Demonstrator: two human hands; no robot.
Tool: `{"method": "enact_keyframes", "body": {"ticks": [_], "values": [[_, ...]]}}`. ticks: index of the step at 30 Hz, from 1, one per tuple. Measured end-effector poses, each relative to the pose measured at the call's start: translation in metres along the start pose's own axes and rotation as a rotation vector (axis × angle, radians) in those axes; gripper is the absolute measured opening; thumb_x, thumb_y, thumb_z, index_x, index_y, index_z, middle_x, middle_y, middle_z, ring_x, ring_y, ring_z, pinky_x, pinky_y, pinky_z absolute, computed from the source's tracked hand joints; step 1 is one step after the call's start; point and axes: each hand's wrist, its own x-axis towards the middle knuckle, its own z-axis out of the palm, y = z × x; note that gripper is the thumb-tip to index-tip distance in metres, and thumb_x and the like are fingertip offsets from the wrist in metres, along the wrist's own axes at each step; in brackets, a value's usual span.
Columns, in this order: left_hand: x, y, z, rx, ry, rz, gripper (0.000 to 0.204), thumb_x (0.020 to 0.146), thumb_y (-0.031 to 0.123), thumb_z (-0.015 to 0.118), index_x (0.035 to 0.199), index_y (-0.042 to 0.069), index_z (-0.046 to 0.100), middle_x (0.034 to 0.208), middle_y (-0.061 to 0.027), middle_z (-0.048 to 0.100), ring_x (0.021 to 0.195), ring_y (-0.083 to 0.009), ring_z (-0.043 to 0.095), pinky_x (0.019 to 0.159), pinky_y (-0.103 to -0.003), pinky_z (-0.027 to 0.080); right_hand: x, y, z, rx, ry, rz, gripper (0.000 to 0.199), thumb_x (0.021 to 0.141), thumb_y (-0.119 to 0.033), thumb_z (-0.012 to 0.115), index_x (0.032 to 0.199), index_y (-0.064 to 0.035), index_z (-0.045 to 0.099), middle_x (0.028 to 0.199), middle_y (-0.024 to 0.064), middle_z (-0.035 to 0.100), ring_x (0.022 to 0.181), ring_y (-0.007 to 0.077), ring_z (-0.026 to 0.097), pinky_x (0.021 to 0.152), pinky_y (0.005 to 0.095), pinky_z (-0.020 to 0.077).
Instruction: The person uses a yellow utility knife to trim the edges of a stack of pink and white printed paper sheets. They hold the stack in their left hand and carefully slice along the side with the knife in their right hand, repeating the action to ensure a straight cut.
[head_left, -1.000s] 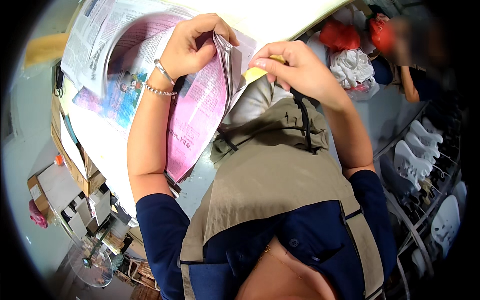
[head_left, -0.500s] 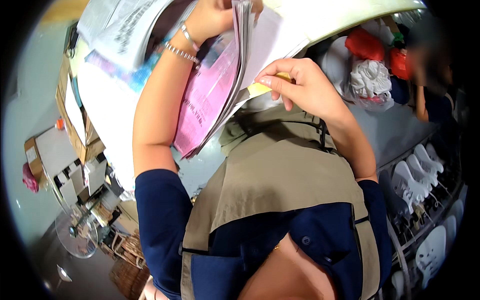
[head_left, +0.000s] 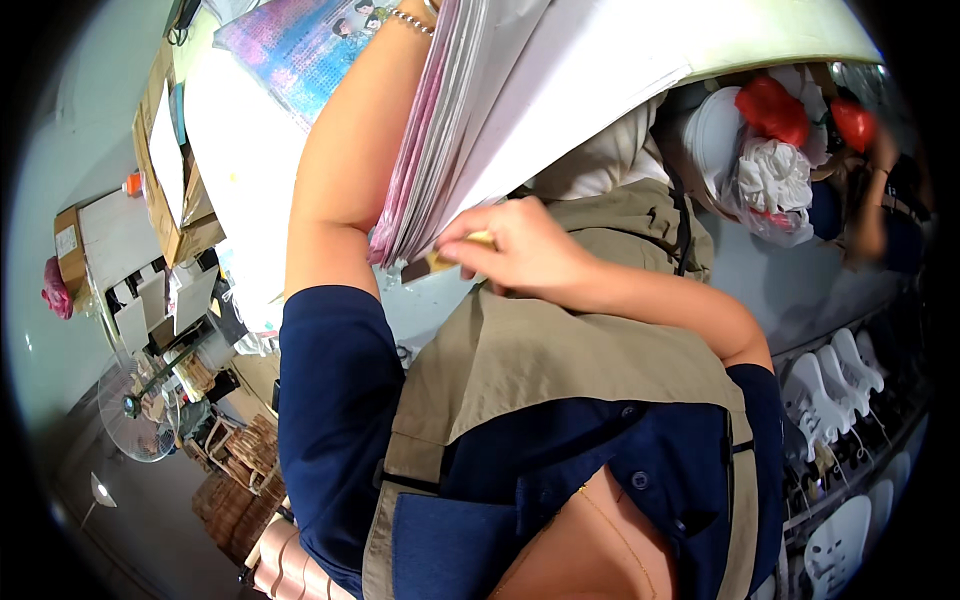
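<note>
A thick folded stack of newspaper sheets (head_left: 440,130), white with pink layers, stands on edge in front of me, reaching past the near table edge. My left forearm lies along its left side; the left hand itself is beyond the top of the picture, and only the wrist with a beaded bracelet (head_left: 410,20) shows. At the stack's lower end, my right hand (head_left: 515,250) is closed around a yellow-handled tool (head_left: 437,262) with a flat dark end, blurred by motion. That flat end is close to the lower paper edges; whether it touches them I cannot tell.
A blue and purple printed package (head_left: 300,60) lies on the white table (head_left: 240,190) at left. Right of the table are a white bucket (head_left: 712,135), red bags (head_left: 773,108) and a white plastic bag (head_left: 775,180). Another person's arm (head_left: 872,210) shows at far right, above white hangers (head_left: 830,385).
My right hand has moved down and left with the yellow-handled tool. The left hand has gone up out of view. The stack now stands more upright, its pink face turned away.
</note>
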Motion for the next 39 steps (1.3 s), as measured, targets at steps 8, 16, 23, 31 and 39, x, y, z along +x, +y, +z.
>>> {"method": "enact_keyframes", "body": {"ticks": [8, 16, 23, 31, 39], "values": [[-0.012, 0.029, 0.041, 0.497, 0.137, -0.316, 0.036, 0.091, 0.037, 0.061, 0.074, 0.006, 0.060, 0.067, -0.0034, 0.051, 0.072, -0.0154, 0.050, 0.068, -0.028, 0.041, -0.064, -0.017, -0.069, 0.090, 0.258, -0.007, 0.018, 0.093, -0.013, 0.060, 0.103, -0.0009, 0.069, 0.077, 0.0062, 0.068, 0.059, 0.0059, 0.059, 0.047, 0.0194, 0.0438], [0.011, 0.025, 0.075, 1.040, -0.207, -0.164, 0.036, 0.082, 0.037, 0.062, 0.062, 0.008, 0.051, 0.095, -0.0099, 0.066, 0.096, -0.0265, 0.057, 0.086, -0.037, 0.043, -0.104, -0.010, -0.131, 0.089, 1.119, -0.385, 0.019, 0.093, -0.012, 0.062, 0.104, 0.0029, 0.068, 0.072, 0.0081, 0.067, 0.048, 0.0041, 0.050, 0.044, 0.0168, 0.0365], [0.014, 0.023, 0.082, 1.022, -0.250, -0.283, 0.038, 0.075, 0.045, 0.051, 0.064, 0.008, 0.047, 0.100, -0.0127, 0.071, 0.102, -0.0314, 0.060, 0.088, -0.040, 0.046, -0.089, -0.013, -0.134, 0.054, 1.058, -0.333, 0.016, 0.093, -0.008, 0.061, 0.103, 0.0021, 0.068, 0.078, 0.0053, 0.067, 0.063, 0.0050, 0.061, 0.046, 0.0175, 0.0412], [0.013, 0.027, 0.083, 1.039, -0.241, -0.243, 0.042, 0.070, 0.049, 0.058, 0.063, 0.009, 0.048, 0.094, -0.0117, 0.072, 0.100, -0.0310, 0.062, 0.087, -0.040, 0.046, -0.084, -0.022, -0.134, -0.011, 1.004, -0.324, 0.015, 0.093, -0.009, 0.062, 0.102, -0.0013, 0.069, 0.080, 0.0042, 0.067, 0.066, 0.0057, 0.063, 0.045, 0.0179, 0.0400], [0.009, 0.026, 0.084, 1.012, -0.164, -0.295, 0.040, 0.069, 0.045, 0.064, 0.062, 0.008, 0.049, 0.077, -0.0070, 0.063, 0.088, -0.0265, 0.062, 0.082, -0.039, 0.045, -0.086, -0.017, -0.137, 0.022, 1.148, -0.387, 0.015, 0.093, -0.011, 0.063, 0.102, -0.0013, 0.070, 0.072, 0.0036, 0.067, 0.055, 0.0024, 0.055, 0.045, 0.0162, 0.0369]]}}
